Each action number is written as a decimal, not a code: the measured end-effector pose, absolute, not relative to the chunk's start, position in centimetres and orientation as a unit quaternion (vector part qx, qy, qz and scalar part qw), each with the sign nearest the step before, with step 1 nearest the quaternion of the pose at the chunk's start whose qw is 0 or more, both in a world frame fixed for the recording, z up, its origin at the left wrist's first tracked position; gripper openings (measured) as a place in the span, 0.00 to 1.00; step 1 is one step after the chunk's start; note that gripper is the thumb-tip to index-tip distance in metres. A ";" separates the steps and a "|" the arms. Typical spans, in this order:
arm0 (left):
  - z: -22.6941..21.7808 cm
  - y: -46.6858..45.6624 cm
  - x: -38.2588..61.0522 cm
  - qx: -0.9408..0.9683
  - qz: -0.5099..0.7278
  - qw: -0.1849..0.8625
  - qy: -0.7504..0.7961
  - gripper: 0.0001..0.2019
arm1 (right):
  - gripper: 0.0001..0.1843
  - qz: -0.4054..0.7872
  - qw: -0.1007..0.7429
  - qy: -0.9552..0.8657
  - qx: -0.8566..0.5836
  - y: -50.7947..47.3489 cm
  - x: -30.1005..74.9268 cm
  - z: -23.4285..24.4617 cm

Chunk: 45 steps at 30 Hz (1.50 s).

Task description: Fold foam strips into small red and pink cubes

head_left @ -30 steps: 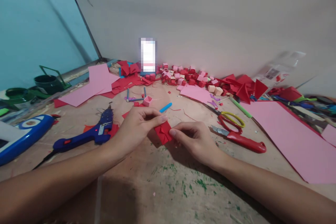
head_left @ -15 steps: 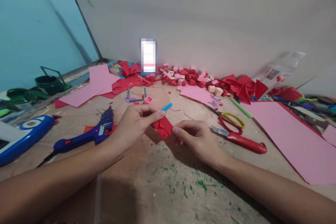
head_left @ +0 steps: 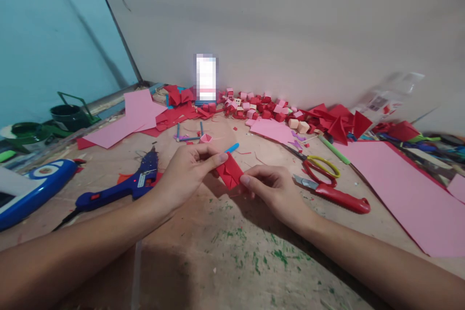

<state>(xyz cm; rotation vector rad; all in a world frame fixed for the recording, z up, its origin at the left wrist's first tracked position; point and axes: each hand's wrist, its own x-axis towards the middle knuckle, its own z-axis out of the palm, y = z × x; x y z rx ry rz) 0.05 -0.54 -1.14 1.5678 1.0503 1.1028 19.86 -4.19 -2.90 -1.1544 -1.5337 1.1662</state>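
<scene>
Between my two hands is a small folded piece of red paper [head_left: 230,171], tilted, with creased flaps on its face. My left hand [head_left: 194,162] pinches its upper left corner between thumb and fingers. At its lower right edge, the thumb and forefinger of my right hand [head_left: 271,186] grip it. A blue stick [head_left: 232,147] juts out just beyond my left fingertips; whether the hand touches it I cannot tell. Behind lie an open pink paper box [head_left: 206,138] and dark blue sticks [head_left: 201,129].
A blue glue gun [head_left: 140,181] lies left of my hands. On the right are a red-handled knife [head_left: 341,197], scissors [head_left: 321,169] and pink sheets [head_left: 407,193]. Several small paper cubes [head_left: 261,104] are heaped along the wall, near a lit, blurred screen [head_left: 206,77].
The red paper has shifted slightly up and turned a little, showing more of its face. Both hands keep their pinch on it, and the surroundings stay put.
</scene>
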 end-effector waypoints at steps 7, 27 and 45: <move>-1.3 -0.5 0.2 0.605 0.403 0.538 0.427 0.10 | 0.14 0.486 0.515 -0.530 -0.468 -3.7 20.1 -3.5; -0.3 -1.5 0.5 0.734 0.376 0.363 0.434 0.12 | 0.16 0.502 0.491 -0.521 -0.485 -3.6 20.2 -3.4; -0.5 -0.9 0.2 0.712 0.386 0.390 0.438 0.13 | 0.13 0.547 0.497 -0.517 -0.431 -3.7 20.1 -3.6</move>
